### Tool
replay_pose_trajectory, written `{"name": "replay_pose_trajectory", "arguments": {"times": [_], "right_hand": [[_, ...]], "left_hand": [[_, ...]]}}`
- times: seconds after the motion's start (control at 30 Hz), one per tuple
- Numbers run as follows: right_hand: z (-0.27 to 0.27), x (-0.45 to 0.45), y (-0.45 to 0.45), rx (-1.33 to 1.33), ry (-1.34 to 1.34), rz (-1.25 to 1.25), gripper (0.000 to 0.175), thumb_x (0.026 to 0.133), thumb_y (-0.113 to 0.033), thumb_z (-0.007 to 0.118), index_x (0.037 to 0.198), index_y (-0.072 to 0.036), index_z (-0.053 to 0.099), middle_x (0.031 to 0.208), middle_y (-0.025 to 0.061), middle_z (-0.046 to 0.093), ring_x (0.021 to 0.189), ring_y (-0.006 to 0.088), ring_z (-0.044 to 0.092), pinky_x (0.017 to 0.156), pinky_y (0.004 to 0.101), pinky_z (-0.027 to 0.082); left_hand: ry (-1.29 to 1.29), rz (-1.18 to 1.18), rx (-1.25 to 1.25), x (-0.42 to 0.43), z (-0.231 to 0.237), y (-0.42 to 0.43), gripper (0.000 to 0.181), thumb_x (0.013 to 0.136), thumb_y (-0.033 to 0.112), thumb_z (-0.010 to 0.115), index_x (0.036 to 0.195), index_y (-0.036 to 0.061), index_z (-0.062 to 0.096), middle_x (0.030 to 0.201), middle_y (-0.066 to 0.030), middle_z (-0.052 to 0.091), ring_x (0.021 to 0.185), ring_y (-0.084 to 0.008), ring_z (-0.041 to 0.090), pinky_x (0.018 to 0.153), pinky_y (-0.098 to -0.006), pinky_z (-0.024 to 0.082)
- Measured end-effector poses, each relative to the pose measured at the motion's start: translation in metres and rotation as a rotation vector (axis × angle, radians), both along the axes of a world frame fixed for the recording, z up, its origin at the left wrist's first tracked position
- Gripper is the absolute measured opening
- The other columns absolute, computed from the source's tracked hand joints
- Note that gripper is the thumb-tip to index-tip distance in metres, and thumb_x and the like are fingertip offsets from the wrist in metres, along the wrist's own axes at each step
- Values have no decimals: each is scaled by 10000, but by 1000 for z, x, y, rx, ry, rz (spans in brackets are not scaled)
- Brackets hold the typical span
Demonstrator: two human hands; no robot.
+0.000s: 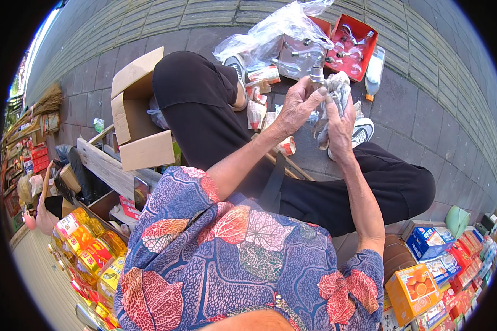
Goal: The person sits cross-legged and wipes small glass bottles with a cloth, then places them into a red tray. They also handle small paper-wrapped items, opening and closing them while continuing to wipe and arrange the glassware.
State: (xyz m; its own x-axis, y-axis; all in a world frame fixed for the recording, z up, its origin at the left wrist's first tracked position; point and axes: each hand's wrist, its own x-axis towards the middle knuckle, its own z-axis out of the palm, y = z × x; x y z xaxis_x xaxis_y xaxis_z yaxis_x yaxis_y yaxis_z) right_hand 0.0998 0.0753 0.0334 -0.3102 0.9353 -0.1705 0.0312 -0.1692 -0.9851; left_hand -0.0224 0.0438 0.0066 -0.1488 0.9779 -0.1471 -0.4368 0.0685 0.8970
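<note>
Between the thumb and fingers of my left hand (300, 101) is what looks like a light bulb, its metal cap (317, 74) pointing up and away from me. Most of its glass is hidden by the fingers. My right hand (341, 124) grips a crumpled grey-white cloth (338, 87) right beside the bulb; whether the cloth touches it I cannot tell. Just beyond the hands, several clear bulbs (350, 53) lie in an open red box (359, 22). A second box (288, 71) with more bulbs stands to its left, partly under a clear plastic bag (269, 31).
Crumpled paper sleeves (256, 113) litter the paving between my shoes. A plastic bottle (374, 74) with an orange cap lies right of the red box. An open cardboard box (147, 151) stands by my left knee. Oil bottles (93, 252) and stacked cartons (414, 291) flank me.
</note>
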Motion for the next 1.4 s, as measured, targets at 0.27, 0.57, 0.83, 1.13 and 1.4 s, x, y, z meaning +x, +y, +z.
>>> {"name": "replay_pose_trajectory", "arguments": {"times": [0.27,0.57,0.83,1.13,1.4], "right_hand": [[-24,-6,-1,-529,285,-142,248,959,-176,569,1160,-30,566,969,21,610,813,82,579,690,252,491],[-29,-6,1,-271,96,-212,189,950,-124,542,1102,-20,583,865,1,599,716,55,542,630,231,461],[-31,-7,4,73,-191,-91,256,951,-137,529,1153,20,537,997,87,603,900,152,562,800,312,454],[-26,1,20,-417,227,-35,289,1002,-168,498,1250,-29,552,1034,42,639,893,107,609,762,267,508],[-29,16,27,-516,283,-71,225,986,-181,548,1122,-14,611,955,44,667,795,98,634,692,256,524]], "left_hand": [[-70,309,-166,12,-9,-9,213,928,190,670,1037,16,614,869,13,625,737,-23,542,647,-188,446],[274,340,-159,16,-9,-16,217,928,201,669,911,-15,666,753,13,632,666,-33,538,593,-212,440],[469,274,-99,33,-16,-23,323,974,234,582,1143,-40,553,1006,-76,634,918,-132,599,750,-285,498],[-157,133,-171,26,-5,-23,200,987,193,546,1075,21,596,901,17,602,812,-37,556,709,-213,488],[-314,-113,-128,20,5,-20,262,990,215,527,1127,3,599,955,-5,631,852,-53,594,734,-232,520]]}}
